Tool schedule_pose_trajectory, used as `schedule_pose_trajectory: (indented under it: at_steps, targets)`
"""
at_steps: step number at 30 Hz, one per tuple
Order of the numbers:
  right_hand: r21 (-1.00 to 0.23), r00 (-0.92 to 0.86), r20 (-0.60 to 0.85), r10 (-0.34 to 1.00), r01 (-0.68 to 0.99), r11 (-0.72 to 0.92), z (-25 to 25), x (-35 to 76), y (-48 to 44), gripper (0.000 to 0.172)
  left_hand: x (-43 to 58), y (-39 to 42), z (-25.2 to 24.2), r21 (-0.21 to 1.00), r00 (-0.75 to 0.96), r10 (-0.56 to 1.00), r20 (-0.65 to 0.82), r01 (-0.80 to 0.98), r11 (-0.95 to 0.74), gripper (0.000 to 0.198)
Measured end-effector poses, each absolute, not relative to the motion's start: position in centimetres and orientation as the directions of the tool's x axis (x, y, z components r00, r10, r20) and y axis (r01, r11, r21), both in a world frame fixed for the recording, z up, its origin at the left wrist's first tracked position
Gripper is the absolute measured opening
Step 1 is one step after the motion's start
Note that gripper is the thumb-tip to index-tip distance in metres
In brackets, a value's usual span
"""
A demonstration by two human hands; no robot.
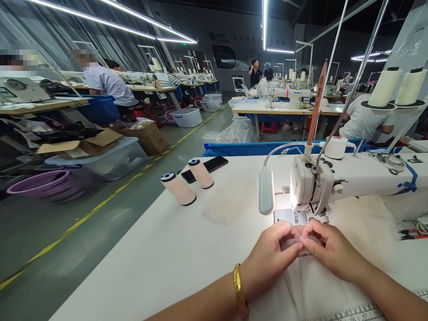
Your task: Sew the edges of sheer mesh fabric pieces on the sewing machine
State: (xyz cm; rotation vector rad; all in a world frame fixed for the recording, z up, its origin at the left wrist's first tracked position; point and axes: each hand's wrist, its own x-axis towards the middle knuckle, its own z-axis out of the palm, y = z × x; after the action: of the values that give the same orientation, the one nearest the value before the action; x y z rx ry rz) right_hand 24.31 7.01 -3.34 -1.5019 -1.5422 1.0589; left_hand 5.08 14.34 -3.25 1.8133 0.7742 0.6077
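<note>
"White table (140, 263) lay beneath your work; what stood around it?"

"Two spools (179, 189) and a phone (216, 164), left of the lamp (266, 192). Your left hand (269, 254) and right hand (336, 253) pinched cloth (312, 290), just before the sewing machine (357, 176)."

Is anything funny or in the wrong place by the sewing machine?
Yes, a pencil sticks point-up from the top of the sewing machine, an odd spot for one. I see nothing spilled or broken there.

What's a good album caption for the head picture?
Left hand and right hand pinch pale fabric before a white sewing machine.
</note>
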Motion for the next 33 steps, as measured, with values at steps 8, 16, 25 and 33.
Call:
schedule_pose_trajectory:
  at_steps: [8,16,25,33]
  targets:
    - [-0.875,-0.028,0.097,0.995,0.474,0.099,-3.64,23.97,6.53,0.023,5.50,14.11,-3.31,0.975,0.634,0.772,-0.050,0.200,-0.101,0.027]
    - [-0.807,-0.045,0.168,0.985,0.568,0.163,-4.06,24.13,6.30,0.022,5.72,14.13,-3.28,0.979,0.631,0.776,-0.016,0.168,-0.118,0.023]
    - [-0.770,-0.029,0.194,0.981,0.615,0.170,-4.20,24.01,6.15,0.025,5.62,14.12,-3.61,0.981,0.623,0.782,-0.004,0.155,-0.118,0.021]
    - [-0.803,-0.034,0.150,0.988,0.579,0.142,-3.91,23.99,6.14,0.023,5.74,14.04,-3.29,0.978,0.658,0.752,-0.027,0.172,-0.116,0.015]
